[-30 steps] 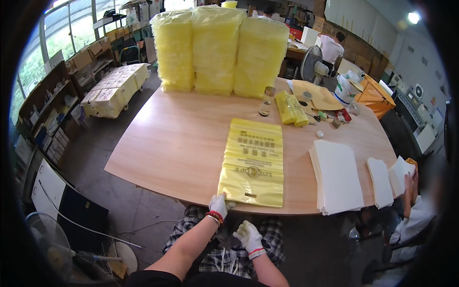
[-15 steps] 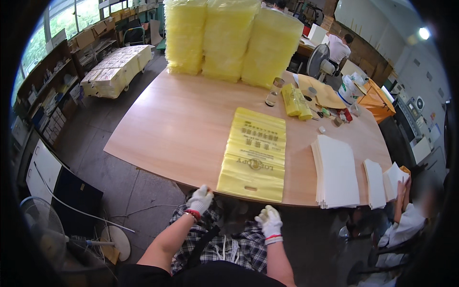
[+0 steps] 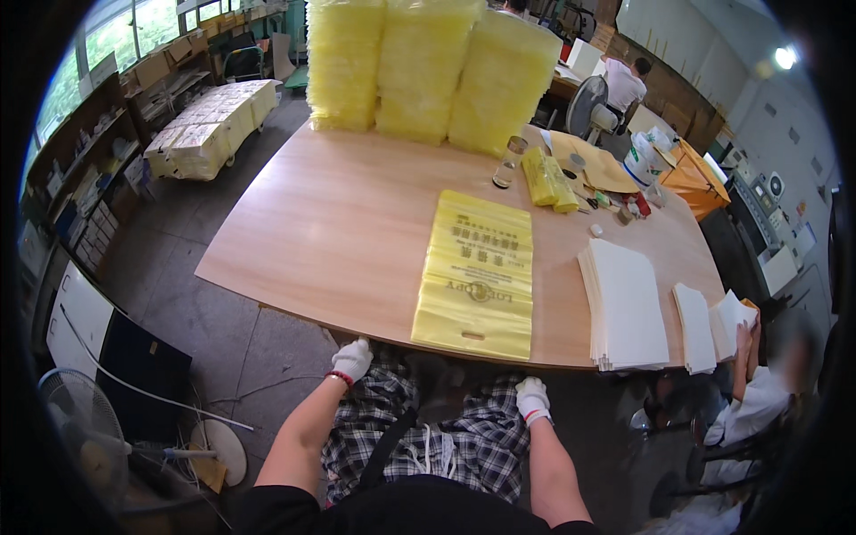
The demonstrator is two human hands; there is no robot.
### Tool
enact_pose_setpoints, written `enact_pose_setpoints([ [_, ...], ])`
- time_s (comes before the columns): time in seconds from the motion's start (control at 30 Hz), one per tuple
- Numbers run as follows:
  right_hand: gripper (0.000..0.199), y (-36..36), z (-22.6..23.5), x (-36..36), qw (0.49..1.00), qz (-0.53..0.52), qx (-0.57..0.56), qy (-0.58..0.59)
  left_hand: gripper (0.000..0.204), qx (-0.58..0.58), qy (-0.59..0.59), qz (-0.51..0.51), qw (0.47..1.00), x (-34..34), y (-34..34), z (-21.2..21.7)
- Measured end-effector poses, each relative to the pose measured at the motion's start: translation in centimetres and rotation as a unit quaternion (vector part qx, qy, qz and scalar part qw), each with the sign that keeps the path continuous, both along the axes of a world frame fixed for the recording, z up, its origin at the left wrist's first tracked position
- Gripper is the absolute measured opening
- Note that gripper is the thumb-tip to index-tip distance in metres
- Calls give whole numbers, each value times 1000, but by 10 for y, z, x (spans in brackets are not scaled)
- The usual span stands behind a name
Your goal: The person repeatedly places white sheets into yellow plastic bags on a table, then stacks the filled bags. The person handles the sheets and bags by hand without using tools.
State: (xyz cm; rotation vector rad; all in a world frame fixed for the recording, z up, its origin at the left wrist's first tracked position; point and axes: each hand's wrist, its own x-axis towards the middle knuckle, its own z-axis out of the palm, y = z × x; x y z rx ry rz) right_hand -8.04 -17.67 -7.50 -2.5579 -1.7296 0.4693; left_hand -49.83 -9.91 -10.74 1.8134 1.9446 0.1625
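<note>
My left hand, in a white knit glove with a red band at the wrist, is closed with its fingers curled, right at the table's front edge. My right hand, gloved the same way, is also curled closed, just below that edge beside my right knee. Nothing shows in either hand. Between them and farther in, a flat yellow plastic bag with dark print and a cut-out handle lies on the wooden table, its handle end toward me.
Tall stacks of yellow plastic bags stand at the back. Right of the flat bag are a glass jar, yellow rolls and piles of white paper. A seated person handles paper at right. A fan stands lower left.
My left hand has moved slightly left and up to the table edge. My right hand has shifted right, toward my knee. The table's front edge sits slightly higher in view; the bag lies undisturbed.
</note>
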Motion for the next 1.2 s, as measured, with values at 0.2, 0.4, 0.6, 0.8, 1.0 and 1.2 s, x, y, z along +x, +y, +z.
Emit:
enact_pose_setpoints([
  [0.2, 22, -36, 5, 2, 992, -30, 43, 119, 27, -182, -1, -196, 964, 3, -89, 113],
  [0.4, 19, -52, 1, -1, 970, 91, 89, 205, 27, 181, -5, -109, 977, 17, -96, 85],
  [0.6, 23, -7, 51, -5, 932, 42, 268, 240, 16, 296, -144, -194, 924, 79, -43, 125],
  [0.8, 40, 113, -1, 37, 912, -26, 289, 289, 13, 272, -122, -221, 929, 144, 29, 100],
  [1.0, 44, 131, 51, 4, 943, -35, 216, 249, 21, 212, -13, -259, 942, 189, 56, 83],
  [1.2, 28, 82, 20, 14, 684, -255, 407, 549, 21, 22, -108, -299, 948, 186, 89, 96],
])
